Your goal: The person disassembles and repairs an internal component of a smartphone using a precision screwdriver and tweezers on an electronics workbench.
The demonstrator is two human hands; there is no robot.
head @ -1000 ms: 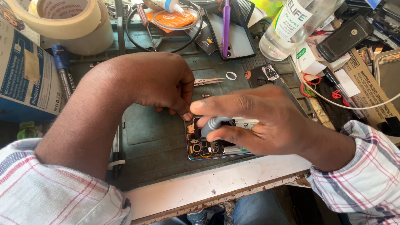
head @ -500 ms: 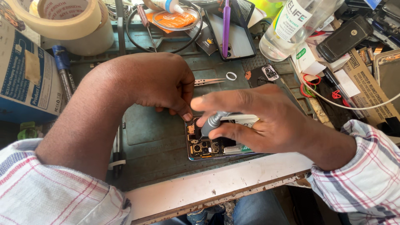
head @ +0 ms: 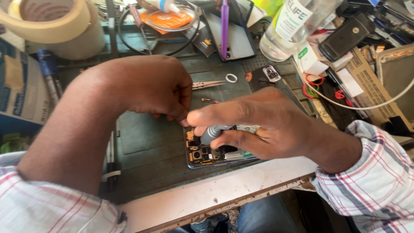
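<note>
An opened phone [head: 211, 156] lies back-up on the dark work mat [head: 151, 142], its circuit board and camera modules exposed. My right hand [head: 258, 125] covers most of it and is closed around a small grey-handled screwdriver [head: 211, 133] that points down onto the board. My left hand [head: 151, 86] rests on the mat just above the phone, fingers curled down with the tips touching the phone's top edge. Whether those fingers pinch anything is hidden.
Metal tweezers [head: 207, 84] and a small white ring [head: 231, 78] lie behind my hands. A purple tool [head: 224, 26] lies on another phone [head: 235, 39]. Tape rolls [head: 51, 26] stand far left, a clear bottle [head: 289, 26] and boxes far right. The white bench edge [head: 224, 190] is nearest me.
My right hand has shifted slightly on the screwdriver handle, fingers turning it; the left hand and the phone stay put.
</note>
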